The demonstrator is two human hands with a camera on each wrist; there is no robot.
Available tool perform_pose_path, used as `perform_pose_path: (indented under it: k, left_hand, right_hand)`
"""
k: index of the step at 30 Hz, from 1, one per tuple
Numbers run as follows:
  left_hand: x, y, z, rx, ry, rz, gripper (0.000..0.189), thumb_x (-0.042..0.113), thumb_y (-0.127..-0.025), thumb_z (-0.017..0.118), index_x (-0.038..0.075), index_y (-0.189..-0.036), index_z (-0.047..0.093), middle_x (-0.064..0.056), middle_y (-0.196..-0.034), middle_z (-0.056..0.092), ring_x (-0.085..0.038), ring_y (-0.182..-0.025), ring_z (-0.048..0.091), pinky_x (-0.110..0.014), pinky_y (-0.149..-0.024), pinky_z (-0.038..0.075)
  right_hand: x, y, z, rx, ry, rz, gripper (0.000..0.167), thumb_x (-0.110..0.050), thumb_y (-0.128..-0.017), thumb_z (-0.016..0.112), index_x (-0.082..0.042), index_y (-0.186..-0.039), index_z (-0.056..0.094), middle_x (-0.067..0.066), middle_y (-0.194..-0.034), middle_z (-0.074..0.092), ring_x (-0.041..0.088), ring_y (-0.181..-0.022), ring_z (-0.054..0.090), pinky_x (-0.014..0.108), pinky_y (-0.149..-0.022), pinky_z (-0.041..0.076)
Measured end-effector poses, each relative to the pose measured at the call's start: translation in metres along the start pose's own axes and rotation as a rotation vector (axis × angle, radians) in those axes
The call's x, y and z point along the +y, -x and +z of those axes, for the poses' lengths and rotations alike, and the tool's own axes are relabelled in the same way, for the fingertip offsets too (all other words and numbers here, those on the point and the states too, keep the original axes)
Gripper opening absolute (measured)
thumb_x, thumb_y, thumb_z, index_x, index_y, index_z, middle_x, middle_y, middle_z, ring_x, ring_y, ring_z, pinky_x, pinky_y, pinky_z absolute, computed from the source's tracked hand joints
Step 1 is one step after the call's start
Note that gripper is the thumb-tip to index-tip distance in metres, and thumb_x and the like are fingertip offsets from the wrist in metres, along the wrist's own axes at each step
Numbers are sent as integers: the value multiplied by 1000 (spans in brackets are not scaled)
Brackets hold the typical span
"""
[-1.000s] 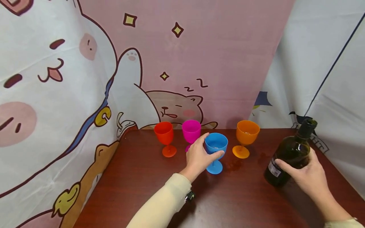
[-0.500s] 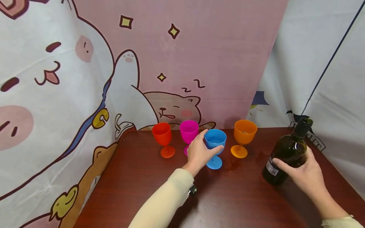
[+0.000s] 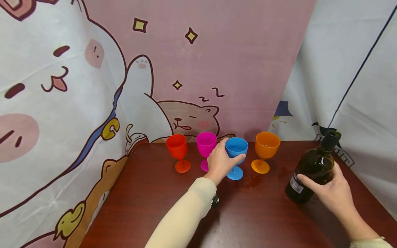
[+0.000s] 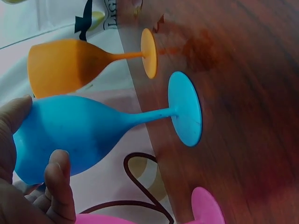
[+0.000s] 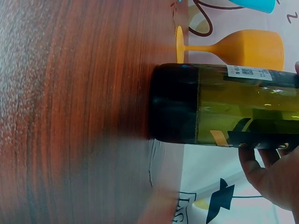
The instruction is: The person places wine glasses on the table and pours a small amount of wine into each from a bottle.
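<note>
My left hand [image 3: 221, 161] grips the bowl of a blue goblet [image 3: 236, 146] between thumb and fingers. It is upright between the magenta goblet [image 3: 206, 144] and the orange goblet [image 3: 266, 146], its foot slightly nearer me than theirs. In the left wrist view the round foot of the blue goblet [image 4: 184, 109] shows close over the wood. On the right, my right hand [image 3: 336, 193] holds a dark green wine bottle [image 3: 311, 165] around its body, neck up and uncapped. The right wrist view has the base of the bottle [image 5: 175, 102] right at the tabletop.
A red goblet [image 3: 177, 148] stands at the left end of the row. Wet spots [image 4: 198, 51] mark the brown wooden table [image 3: 254, 213] near the orange goblet. A cartoon-printed cloth [image 3: 242, 69] hangs behind the table's back edge, and white cloth [image 3: 366, 113] along the right.
My left hand has shifted the blue goblet away from me, towards the back row. The right hand and the wine bottle stay nearly in place; the head view has moved slightly.
</note>
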State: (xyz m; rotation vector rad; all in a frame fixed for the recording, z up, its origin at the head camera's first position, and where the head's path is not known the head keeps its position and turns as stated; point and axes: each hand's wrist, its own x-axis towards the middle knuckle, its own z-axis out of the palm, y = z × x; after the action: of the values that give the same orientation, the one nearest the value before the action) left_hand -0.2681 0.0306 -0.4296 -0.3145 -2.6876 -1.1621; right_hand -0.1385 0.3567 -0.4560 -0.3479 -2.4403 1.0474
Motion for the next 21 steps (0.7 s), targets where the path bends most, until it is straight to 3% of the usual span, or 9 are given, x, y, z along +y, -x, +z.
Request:
perform_pose_path:
  k: [6,13,21]
  left_hand:
    - [-1,-9,4,28,-41,-13,89,64,-84,83,26,-157,49,2,-143,69,-23,-120,71,-47,-93,59]
    - [2,-17,12,63,-52,-31,89,63,-84,84,25,-157,50,0,-144,68,-25,-121,71,-50,-94,59]
    - [4,-20,17,79,-70,-43,86,62,-85,83,25,-155,50,-1,-141,69,-26,-120,71,-52,-94,60]
  right_hand:
    - [-1,1,1,0,-6,0,93,-39,-82,94,-21,-158,43,-8,-122,59,-18,-97,40,16,-74,34]
    - [-2,-1,0,5,-24,-12,89,-37,-82,95,-22,-155,46,-29,-115,50,-17,-95,43,14,-72,36]
    - [-1,0,0,-3,-24,-9,90,-36,-82,94,-20,-155,45,-31,-113,49,-17,-94,44,15,-71,37]
